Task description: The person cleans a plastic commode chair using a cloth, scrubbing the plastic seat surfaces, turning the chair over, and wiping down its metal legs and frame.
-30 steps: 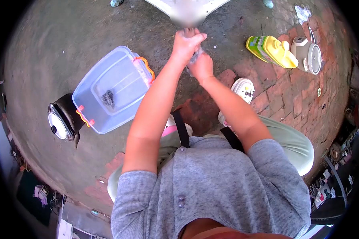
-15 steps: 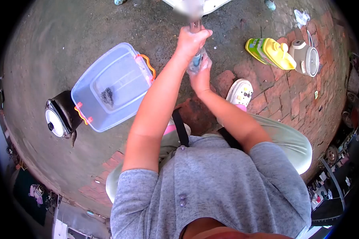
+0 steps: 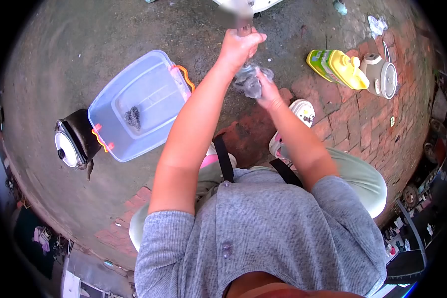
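Note:
My left hand (image 3: 239, 45) is wrapped round a long, slim brownish-grey handle (image 3: 244, 27). Its far end blurs out against a pale curved thing (image 3: 268, 5) at the top edge, so I cannot make out what the tool is. Just below, my right hand (image 3: 268, 89) has its fingers bent round a grey, see-through, crumpled wad (image 3: 249, 82), wet-looking and glossy. The wad lies close against the handle's near end; whether the two touch is unclear.
On the left, a clear plastic tub (image 3: 149, 107) with orange handles holds a dark scrubber (image 3: 132, 118). Beside it stands a dark kettle (image 3: 79, 136) with a pale lid. A yellow detergent jug (image 3: 340, 67) and a grey lidded container (image 3: 378, 74) are on the right, on brick paving.
My right hand has moved a little down and to the right, and more of the grey wad shows now. My left hand keeps its grip on the handle.

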Demonstrator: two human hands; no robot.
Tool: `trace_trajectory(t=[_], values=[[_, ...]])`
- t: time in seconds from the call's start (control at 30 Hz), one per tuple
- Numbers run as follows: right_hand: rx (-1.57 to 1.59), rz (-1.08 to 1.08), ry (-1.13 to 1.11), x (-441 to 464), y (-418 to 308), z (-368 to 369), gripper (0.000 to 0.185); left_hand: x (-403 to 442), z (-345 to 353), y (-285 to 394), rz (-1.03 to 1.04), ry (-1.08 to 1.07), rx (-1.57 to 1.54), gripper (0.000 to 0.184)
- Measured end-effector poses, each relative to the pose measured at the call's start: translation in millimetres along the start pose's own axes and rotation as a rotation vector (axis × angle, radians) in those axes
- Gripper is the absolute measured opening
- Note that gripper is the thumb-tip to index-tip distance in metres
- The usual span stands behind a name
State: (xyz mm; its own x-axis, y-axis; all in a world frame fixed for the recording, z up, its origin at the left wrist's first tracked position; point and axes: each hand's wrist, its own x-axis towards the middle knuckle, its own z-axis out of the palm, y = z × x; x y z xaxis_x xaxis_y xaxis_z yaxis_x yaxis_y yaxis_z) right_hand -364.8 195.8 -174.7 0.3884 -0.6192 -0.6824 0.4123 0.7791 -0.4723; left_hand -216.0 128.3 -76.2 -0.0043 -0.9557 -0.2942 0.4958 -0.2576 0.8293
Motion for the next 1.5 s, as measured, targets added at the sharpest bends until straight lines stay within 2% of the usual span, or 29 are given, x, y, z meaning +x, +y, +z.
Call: trace_trajectory(t=[0.07,0.17,0.37,0.43,0.5,0.57,0.6,0.67,0.7,0.77,0.9,0.97,1.0,1.03,1.1,1.13,1.17,1.27,1.3,1.37,1.4,1.47,1.5], values=[[0.230,-0.073,0.250,-5.2,21.5,23.2,0.035,-1.8,0.1,1.0,-0.013,0.033,-0.008,0.018],[0.120,-0.264,0.246,-15.0,42.6,51.8,0.035,-3.3,-1.6,-3.7,-0.025,0.046,0.033,0.018],[0.045,-0.163,0.466,17.4,22.4,14.3,0.029,-4.5,0.3,2.2,0.028,0.024,0.017,0.019],[-0.145,-0.016,0.310,35.0,10.1,-2.2,0.028,-3.3,-7.6,-3.2,0.014,0.007,0.029,0.020],[-0.122,0.056,0.226,52.3,-10.0,-3.4,0.025,-2.2,-9.5,-5.7,-0.004,-0.009,0.040,0.020],[-0.562,0.220,0.131,74.5,-30.1,-4.9,0.023,-2.6,-8.2,-7.3,0.019,0.010,0.052,0.020],[-0.561,0.223,0.128,77.0,-39.8,8.1,0.023,-2.1,-7.7,-6.9,0.018,0.013,0.053,0.020],[-0.637,0.323,-0.042,78.0,-58.0,40.7,0.023,-2.1,-6.8,-4.1,0.029,0.007,0.068,0.020],[-0.636,0.326,-0.046,82.0,-59.5,41.6,0.023,-2.1,-7.5,-3.1,0.028,0.010,0.070,0.020],[-0.542,0.358,-0.404,87.6,-62.7,44.0,0.025,-1.6,-9.3,0.4,0.023,-0.022,0.051,0.020],[-0.343,0.404,-0.323,70.4,-52.5,36.1,0.025,-1.2,-8.6,3.6,0.019,-0.030,0.018,0.020],[-0.072,0.216,-0.052,46.3,-38.6,29.6,0.024,-0.4,-9.9,-1.7,0.005,-0.027,0.068,0.019],[-0.180,0.050,-0.045,30.8,-35.4,34.9,0.026,-0.2,-9.1,-4.6,0.011,-0.026,0.061,0.019],[-0.188,0.051,-0.043,19.5,-30.0,33.9,0.026,-0.8,-8.0,-8.5,0.020,-0.003,0.096,0.019],[-0.582,-0.353,0.056,7.2,-14.4,22.5,0.029,-2.1,-4.6,-11.5,0.028,0.018,0.126,0.019],[-0.703,-0.537,0.018,9.1,-1.8,12.5,0.034,-2.7,-2.8,-11.5,0.011,0.032,0.103,0.018],[-0.722,-0.483,0.035,-12.4,2.3,24.8,0.042,-2.4,-1.3,-11.3,-0.004,0.045,0.080,0.018],[-1.195,-0.855,0.175,-17.7,29.3,29.5,0.063,-0.7,-2.0,-15.9,0.016,0.056,0.063,0.017],[-1.402,-0.852,0.319,-19.1,32.9,40.4,0.069,-0.9,-0.6,-16.3,0.020,0.057,0.062,0.017],[-1.476,-0.804,0.599,-11.3,40.4,60.5,0.065,-2.3,3.5,-16.7,-0.020,0.117,0.099,0.018],[-1.472,-0.807,0.596,-4.2,35.1,64.2,0.065,-3.0,4.6,-16.0,-0.011,0.118,0.105,0.018],[-1.271,-0.546,0.636,12.5,18.9,71.1,0.057,-3.3,1.5,-17.1,-0.011,0.125,0.109,0.018],[-1.270,-0.544,0.635,8.9,8.8,77.3,0.057,-3.7,0.3,-17.9,-0.016,0.129,0.108,0.018]])
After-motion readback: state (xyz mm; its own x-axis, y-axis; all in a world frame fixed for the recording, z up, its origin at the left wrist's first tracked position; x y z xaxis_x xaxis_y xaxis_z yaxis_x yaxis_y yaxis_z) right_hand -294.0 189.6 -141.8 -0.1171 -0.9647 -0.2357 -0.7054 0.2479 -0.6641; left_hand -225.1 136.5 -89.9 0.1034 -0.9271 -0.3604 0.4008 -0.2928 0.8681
